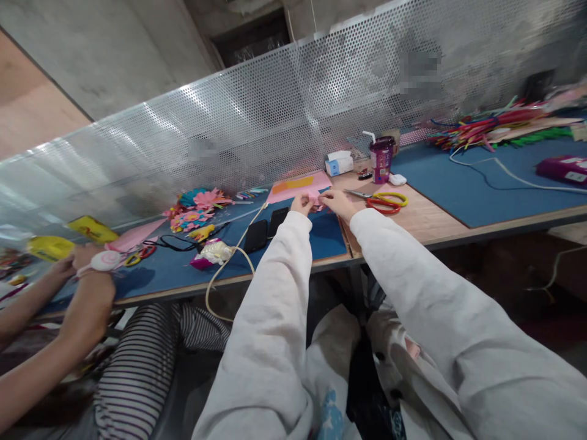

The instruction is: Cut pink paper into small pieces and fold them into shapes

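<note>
Sleeves: two, pale (270, 305), nearest the camera, reaching forward over the lap.
Left hand: one (301, 205), its fingers drawn into a narrow pinch on pink paper.
Right hand: one (337, 203), thumb and fingers also closed narrowly on the same paper from the other side.
Pink paper: one small piece (315, 198), between the two hands, just in front of a larger pink sheet (278, 193) bearing an orange piece (300, 183).
Scissors: two pairs; red-and-yellow scissors (389, 203) just beside the right hand, another pair (140, 255) near the co-worker.
Phones: two dark, phone-like slabs (255, 236), side by side near the left hand.
Drink: one purple cup (381, 162) with a white straw (369, 135); near it, one tissue box (339, 164) and one small white case (397, 179).
Craft supplies: one cluster of paper flowers (195, 211), one yellow glue gun (200, 233), one heap of coloured stems (495, 127) too tangled to count.
Co-worker: one person (94, 311) on the left, two hands near two yellow objects, legs in striped cloth.
Surface: one long wooden tabletop (424, 223), two blue mats (440, 177) in view, bare wood between them.
Room: perforated metal screen (257, 110) behind the table, grey concrete-like wall (132, 43) beyond.
</note>
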### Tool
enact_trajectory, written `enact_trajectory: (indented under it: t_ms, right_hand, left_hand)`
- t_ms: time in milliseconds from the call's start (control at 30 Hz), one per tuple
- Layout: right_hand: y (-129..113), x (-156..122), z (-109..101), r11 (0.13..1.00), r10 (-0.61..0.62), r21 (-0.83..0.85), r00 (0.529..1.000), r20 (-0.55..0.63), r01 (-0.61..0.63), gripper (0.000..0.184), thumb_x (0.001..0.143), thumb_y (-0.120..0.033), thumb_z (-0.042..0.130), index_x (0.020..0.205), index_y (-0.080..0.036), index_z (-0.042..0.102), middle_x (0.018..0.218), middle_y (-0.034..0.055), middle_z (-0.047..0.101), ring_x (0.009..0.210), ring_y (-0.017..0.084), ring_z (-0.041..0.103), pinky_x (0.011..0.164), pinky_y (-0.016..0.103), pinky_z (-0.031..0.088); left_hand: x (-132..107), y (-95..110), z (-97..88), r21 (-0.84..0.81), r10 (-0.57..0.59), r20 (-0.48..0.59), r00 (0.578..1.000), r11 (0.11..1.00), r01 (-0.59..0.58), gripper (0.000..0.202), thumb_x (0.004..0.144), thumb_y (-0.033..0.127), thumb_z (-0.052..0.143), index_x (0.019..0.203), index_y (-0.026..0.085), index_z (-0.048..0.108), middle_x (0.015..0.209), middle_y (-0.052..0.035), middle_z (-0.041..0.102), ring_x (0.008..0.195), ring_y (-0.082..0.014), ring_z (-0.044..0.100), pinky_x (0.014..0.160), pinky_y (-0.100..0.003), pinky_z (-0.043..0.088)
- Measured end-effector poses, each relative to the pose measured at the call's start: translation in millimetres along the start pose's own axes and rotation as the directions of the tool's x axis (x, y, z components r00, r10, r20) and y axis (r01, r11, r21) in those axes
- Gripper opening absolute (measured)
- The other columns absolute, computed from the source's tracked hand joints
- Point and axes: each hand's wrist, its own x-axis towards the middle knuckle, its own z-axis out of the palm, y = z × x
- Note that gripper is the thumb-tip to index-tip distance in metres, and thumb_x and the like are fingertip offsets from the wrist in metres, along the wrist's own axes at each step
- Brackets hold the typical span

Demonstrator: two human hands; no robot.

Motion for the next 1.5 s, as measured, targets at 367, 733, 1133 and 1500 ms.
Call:
enact_trajectory:
  t_ms: [367,733,1133,1500]
  right_hand:
    - [6.4,6.4,-2.6,0.997,-0.026,-0.079,1.0,-0.007,0.026,0.018,0.07,-0.015,0.049,0.069,-0.009,0.065,0.06,0.0007,0.058,0.053,0.008,0.046,0.05,0.018,0.036]
    - [0.6,1.7,-3.1,0.996,-0.003,-0.09,1.0,-0.021,0.002,0.019,0.07,-0.018,0.049,0.07,-0.01,0.066,0.059,0.0004,0.058,0.05,0.007,0.044,0.051,0.019,0.036]
    - [-0.5,2.0,-3.3,0.999,0.035,-0.009,0.998,-0.043,-0.036,0.014,0.072,-0.016,0.049,0.067,-0.011,0.062,0.06,0.0012,0.057,0.05,0.008,0.046,0.045,0.018,0.035]
    - [-8.5,-2.2,-0.5,0.996,0.085,0.012,0.996,-0.031,-0.085,0.036,0.084,-0.041,0.047,0.059,-0.014,0.051,0.053,0.0001,0.052,0.047,0.007,0.044,0.045,0.018,0.034]
  left_hand:
    - [0.3,-2.2,-0.3,0.069,0.04,0.035,0.999,0.997,-0.042,0.018,0.078,0.02,0.059,0.086,0.017,0.044,0.068,-0.0002,0.063,0.055,-0.0123,0.063,0.061,-0.028,0.053]
    - [-4.2,2.9,2.2,0.025,0.034,0.011,0.999,0.999,-0.034,0.019,0.074,0.02,0.063,0.083,0.017,0.047,0.064,0.0012,0.061,0.052,-0.0112,0.061,0.06,-0.027,0.052]
    - [-7.8,5.5,3.4,-0.068,0.093,0.077,0.993,0.994,-0.088,0.025,0.066,0.015,0.069,0.082,0.016,0.049,0.066,0.0014,0.06,0.056,-0.0096,0.061,0.06,-0.023,0.053]
    - [-8.2,8.3,4.0,0.028,0.095,-0.015,0.995,0.995,-0.095,0.016,0.066,0.004,0.062,0.076,0.014,0.056,0.064,0.0016,0.055,0.052,-0.0087,0.057,0.063,-0.027,0.052]
